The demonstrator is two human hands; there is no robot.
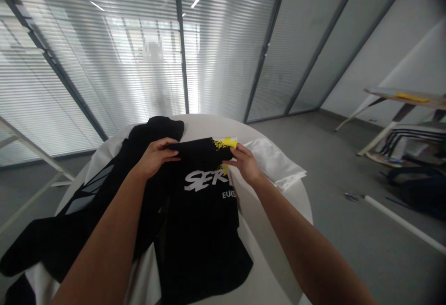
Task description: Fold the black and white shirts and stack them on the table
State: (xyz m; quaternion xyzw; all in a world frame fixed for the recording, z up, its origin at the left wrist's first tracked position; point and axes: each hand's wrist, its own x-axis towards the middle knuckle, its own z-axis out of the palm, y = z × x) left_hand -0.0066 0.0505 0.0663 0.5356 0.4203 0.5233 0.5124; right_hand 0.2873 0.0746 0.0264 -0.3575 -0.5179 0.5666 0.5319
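Note:
A black T-shirt [202,230] with a white printed logo lies folded over on a round white table [268,230], and a yellow patch shows at its upper edge. My left hand [155,158] grips the shirt's folded top edge. My right hand [245,164] pinches the same edge at its right end, near the yellow patch. To the left lies a black garment with grey stripes [94,188], partly under my left forearm. A white cloth [273,163] rests on the table just beyond my right hand.
Behind the round table stand glass partitions with white blinds [104,63]. At right are a side table with a yellow item [411,97], a striped folded cloth [414,140], a dark bag [414,188] and a white tube [404,221] on the grey floor.

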